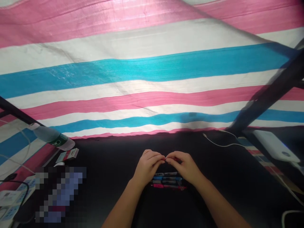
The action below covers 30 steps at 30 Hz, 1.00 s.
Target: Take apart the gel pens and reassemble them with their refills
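Observation:
My left hand (147, 165) and my right hand (184, 166) meet fingertip to fingertip over a black table (114, 171). Together they pinch a small red pen-like thing (165, 158), most of it hidden by the fingers. Just below the hands lies a row of pens (168, 182) side by side: dark and blue ones, with a pink one nearest me.
A plastic bottle with a green label (52, 138) lies at the table's left edge beside a small box (68, 155). A white cable (220, 144) and a white power bank (275, 146) sit at the right. A pink, white and blue striped sheet (152, 69) hangs behind.

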Tool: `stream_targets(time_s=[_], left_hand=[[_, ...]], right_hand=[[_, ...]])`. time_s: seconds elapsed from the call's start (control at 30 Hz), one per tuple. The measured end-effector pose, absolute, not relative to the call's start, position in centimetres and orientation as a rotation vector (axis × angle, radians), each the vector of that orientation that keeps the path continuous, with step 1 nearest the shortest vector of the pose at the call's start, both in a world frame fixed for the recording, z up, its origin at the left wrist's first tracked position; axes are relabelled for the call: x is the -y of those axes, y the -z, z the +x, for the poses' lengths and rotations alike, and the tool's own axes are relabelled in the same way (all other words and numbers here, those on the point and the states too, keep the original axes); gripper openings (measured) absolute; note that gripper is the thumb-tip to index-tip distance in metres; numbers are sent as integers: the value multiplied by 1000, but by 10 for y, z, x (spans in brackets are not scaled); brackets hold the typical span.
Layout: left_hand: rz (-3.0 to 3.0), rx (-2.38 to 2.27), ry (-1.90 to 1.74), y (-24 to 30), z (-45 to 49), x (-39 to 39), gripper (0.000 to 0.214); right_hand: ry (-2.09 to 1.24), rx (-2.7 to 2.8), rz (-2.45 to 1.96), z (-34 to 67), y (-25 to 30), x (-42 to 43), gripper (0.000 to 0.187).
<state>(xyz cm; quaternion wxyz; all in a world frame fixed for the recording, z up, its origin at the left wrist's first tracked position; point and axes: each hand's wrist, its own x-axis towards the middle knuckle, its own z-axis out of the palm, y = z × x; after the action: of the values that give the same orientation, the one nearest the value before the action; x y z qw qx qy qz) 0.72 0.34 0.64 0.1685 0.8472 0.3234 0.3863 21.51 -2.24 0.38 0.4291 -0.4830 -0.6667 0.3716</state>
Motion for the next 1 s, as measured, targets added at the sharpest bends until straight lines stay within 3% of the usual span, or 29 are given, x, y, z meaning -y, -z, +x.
stream_targets(time_s=[0.1, 0.2, 0.33, 0.5, 0.73, 1.0], left_hand=[[2477, -867, -1075, -5, 7, -3, 15], [2452, -909, -1094, -5, 7, -3, 14], [2367, -972, -1166, -6, 8, -4, 10], [2433, -923, -1190, -4, 8, -4, 12], [2309, -1028, -1243, -4, 5, -4, 17], [2502, -866, -1259, -7, 10, 0, 15]], right_hand=[[-1061, 1650, -1255, 215, -2, 22, 44], [-967, 1642, -1192, 216, -2, 22, 24], [-844, 1737, -1154, 219, -7, 22, 18], [-1092, 1721, -1265, 219, -5, 21, 39], [-844, 1762, -1179, 221, -8, 20, 22], [-1372, 1400, -1204, 215, -2, 14, 49]])
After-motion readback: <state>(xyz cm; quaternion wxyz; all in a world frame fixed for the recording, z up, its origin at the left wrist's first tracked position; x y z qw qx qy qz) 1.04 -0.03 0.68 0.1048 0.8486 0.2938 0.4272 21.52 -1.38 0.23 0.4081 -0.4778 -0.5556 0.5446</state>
